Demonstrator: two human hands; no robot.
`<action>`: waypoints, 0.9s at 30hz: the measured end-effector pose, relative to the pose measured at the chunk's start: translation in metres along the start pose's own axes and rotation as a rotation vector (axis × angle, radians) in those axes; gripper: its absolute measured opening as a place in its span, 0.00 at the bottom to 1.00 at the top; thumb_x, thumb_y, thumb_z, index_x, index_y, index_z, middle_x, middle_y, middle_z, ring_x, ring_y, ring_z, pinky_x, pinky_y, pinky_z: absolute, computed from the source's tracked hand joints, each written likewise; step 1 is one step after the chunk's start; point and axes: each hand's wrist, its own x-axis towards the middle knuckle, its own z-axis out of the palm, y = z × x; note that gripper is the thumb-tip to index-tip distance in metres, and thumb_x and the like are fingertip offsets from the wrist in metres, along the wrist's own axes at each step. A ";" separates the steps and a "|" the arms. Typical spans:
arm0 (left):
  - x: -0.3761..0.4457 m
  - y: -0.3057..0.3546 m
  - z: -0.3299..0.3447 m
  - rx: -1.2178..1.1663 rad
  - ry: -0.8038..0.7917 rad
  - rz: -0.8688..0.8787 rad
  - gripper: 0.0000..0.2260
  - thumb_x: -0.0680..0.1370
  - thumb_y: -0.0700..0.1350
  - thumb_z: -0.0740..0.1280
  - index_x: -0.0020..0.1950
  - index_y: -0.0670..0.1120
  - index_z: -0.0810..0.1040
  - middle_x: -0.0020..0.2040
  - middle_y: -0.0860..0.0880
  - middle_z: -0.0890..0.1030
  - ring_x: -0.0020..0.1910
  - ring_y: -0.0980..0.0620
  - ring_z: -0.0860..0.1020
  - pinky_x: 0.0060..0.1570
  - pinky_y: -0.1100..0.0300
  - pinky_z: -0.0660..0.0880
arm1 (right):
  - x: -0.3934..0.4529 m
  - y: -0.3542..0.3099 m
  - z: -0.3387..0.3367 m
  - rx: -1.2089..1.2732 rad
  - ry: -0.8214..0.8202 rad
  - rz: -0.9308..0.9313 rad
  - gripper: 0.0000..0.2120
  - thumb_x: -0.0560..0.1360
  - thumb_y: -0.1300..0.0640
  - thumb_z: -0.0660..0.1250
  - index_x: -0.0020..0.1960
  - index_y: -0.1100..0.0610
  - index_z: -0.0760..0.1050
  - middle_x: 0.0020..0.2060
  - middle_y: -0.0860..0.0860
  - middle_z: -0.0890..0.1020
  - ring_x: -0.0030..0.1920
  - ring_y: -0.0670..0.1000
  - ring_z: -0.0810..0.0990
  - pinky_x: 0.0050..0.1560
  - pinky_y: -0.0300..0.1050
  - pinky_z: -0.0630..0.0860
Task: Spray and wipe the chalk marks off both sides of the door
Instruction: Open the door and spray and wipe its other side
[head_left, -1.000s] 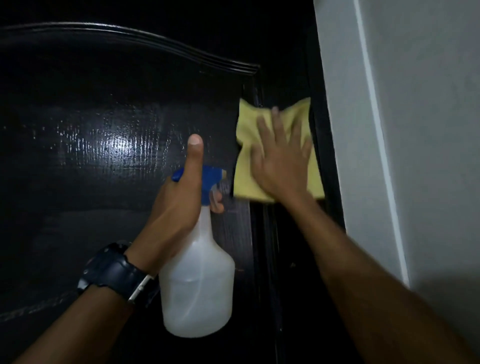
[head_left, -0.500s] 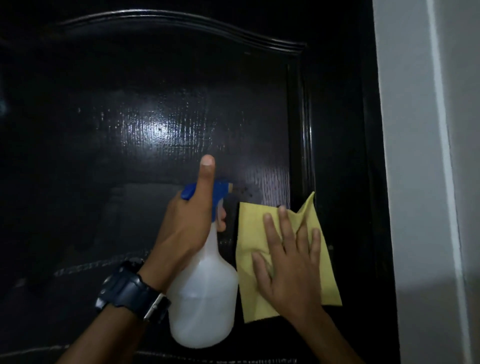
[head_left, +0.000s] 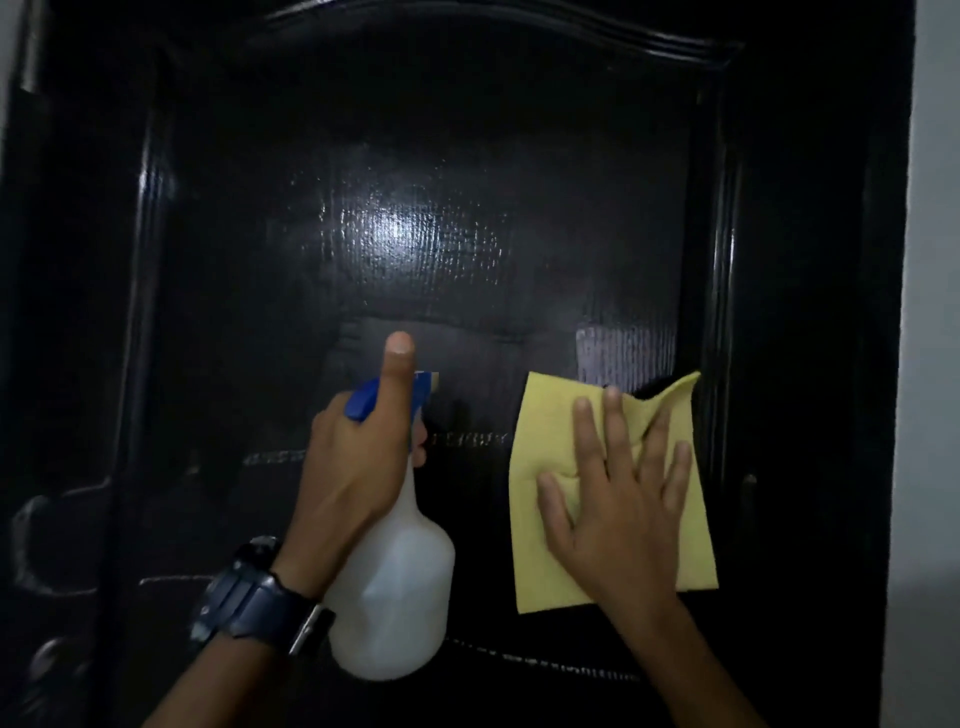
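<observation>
A glossy black panelled wooden door (head_left: 467, 218) is filling the view, its raised centre panel catching a bright patch of light and showing a wet-looking sheen with fine vertical grain. Faint pale chalk marks (head_left: 470, 439) are running as a horizontal line across the panel between the two hands, and another pale line (head_left: 545, 665) is lying lower down.

The left hand (head_left: 358, 462) is gripping the neck of a translucent white plastic spray bottle with a blue trigger head (head_left: 395, 582), fingers curled round it and the thumb sticking straight up. The bottle is standing upright, long axis vertical, nozzle pointing at the door.

The right hand (head_left: 618, 499) is lying flat with fingers spread, pressing a square yellow cloth (head_left: 545, 415) against the right side of the panel, just beside the moulded edge. The cloth's top right corner is rumpled.

A dark wristwatch (head_left: 249, 597) is sitting on the left wrist. A pale wall (head_left: 930, 364) is bordering the door on the right.
</observation>
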 end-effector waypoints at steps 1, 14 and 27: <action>0.001 0.002 0.001 0.003 0.013 0.009 0.44 0.73 0.78 0.48 0.39 0.40 0.82 0.31 0.44 0.81 0.30 0.55 0.79 0.39 0.56 0.73 | 0.023 0.000 -0.004 0.003 0.020 -0.014 0.36 0.79 0.36 0.55 0.82 0.51 0.53 0.82 0.51 0.50 0.81 0.63 0.44 0.76 0.71 0.48; 0.019 -0.014 -0.005 -0.064 0.109 0.050 0.41 0.72 0.77 0.53 0.42 0.41 0.83 0.29 0.47 0.80 0.31 0.54 0.80 0.41 0.55 0.74 | 0.022 -0.023 0.002 0.010 0.039 -0.038 0.36 0.80 0.36 0.55 0.82 0.52 0.53 0.82 0.52 0.51 0.81 0.62 0.45 0.77 0.68 0.48; 0.017 -0.042 -0.049 0.022 0.165 -0.025 0.33 0.76 0.74 0.54 0.43 0.48 0.86 0.31 0.45 0.80 0.33 0.53 0.81 0.44 0.54 0.78 | 0.107 -0.084 -0.001 0.023 0.070 -0.099 0.35 0.82 0.36 0.47 0.83 0.54 0.48 0.82 0.53 0.47 0.80 0.64 0.43 0.77 0.68 0.44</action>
